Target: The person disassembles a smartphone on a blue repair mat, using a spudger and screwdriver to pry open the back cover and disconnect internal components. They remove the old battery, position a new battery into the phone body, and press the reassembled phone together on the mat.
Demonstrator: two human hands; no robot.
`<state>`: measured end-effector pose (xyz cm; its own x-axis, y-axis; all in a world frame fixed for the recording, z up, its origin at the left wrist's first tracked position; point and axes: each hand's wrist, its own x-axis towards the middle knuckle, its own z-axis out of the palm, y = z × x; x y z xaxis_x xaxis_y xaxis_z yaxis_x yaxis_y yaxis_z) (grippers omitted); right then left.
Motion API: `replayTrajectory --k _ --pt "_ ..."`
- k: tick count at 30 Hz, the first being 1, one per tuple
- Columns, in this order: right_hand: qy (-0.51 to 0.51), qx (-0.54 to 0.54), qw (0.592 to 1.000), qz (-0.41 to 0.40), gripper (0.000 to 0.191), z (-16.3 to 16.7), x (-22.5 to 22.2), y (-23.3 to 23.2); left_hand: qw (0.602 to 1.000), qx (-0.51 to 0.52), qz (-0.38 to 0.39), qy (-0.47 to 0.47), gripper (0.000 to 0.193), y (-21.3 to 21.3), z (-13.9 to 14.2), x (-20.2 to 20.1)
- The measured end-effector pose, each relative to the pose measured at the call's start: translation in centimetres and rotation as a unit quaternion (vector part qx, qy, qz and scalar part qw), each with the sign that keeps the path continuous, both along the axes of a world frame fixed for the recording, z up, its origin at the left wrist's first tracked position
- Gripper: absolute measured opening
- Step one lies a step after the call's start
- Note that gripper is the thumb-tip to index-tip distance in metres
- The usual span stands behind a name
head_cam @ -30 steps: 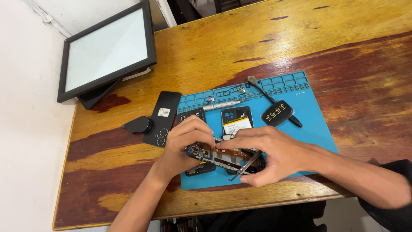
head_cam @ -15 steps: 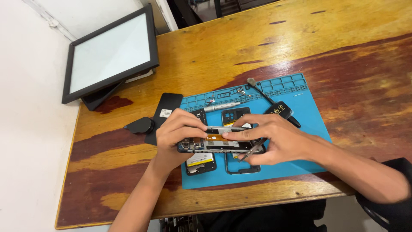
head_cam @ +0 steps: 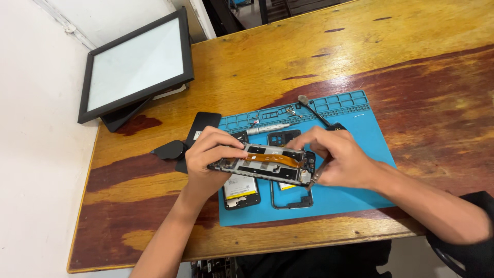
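on a worn wooden table (head_cam: pixel 360 46) lay a blue work mat (head_cam: pixel 360 201). above the mat, an opened phone frame (head_cam: pixel 267 164) with an orange flat cable was held between both hands. the left hand (head_cam: pixel 211 157) had its fingers clamped on the left end, and the right hand (head_cam: pixel 337 157) pinched the right end. under it lay a battery (head_cam: pixel 241 189), and near were a metal screwdriver (head_cam: pixel 267 128), a black back cover (head_cam: pixel 201 126) and a framed screen (head_cam: pixel 136 64).

Blue mat (head_cam: pixel 355 154), orange ribbon cable (head_cam: pixel 272 158), yellow-brown streaked table (head_cam: pixel 319 46).
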<state>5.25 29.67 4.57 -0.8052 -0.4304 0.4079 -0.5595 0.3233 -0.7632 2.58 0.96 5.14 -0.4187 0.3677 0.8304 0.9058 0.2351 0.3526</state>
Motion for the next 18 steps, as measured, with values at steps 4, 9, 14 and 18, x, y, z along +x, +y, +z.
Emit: replayTrajectory --k 4,9,14,18 --pt "0.225 -0.031 0.972 0.063 0.033 -0.14 0.03 0.44 1.0 0.017 -0.003 -0.011 0.026 0.24 -0.11 0.0" --pt "0.269 -0.015 0.96 0.077 0.021 -0.01 0.09 0.99 0.998 0.049 -0.006 -0.026 0.024 0.32 -0.21 -0.01" --pt "0.323 -0.001 0.943 0.083 0.021 -0.27 -0.12 0.88 0.998 0.052 -0.017 -0.025 0.024 0.04 -0.2 -0.38" --pt "0.351 0.0 0.932 0.093 0.025 -0.46 -0.32 1.0 0.998 0.04 -0.028 -0.031 0.023 -0.08 -0.38 -0.51"
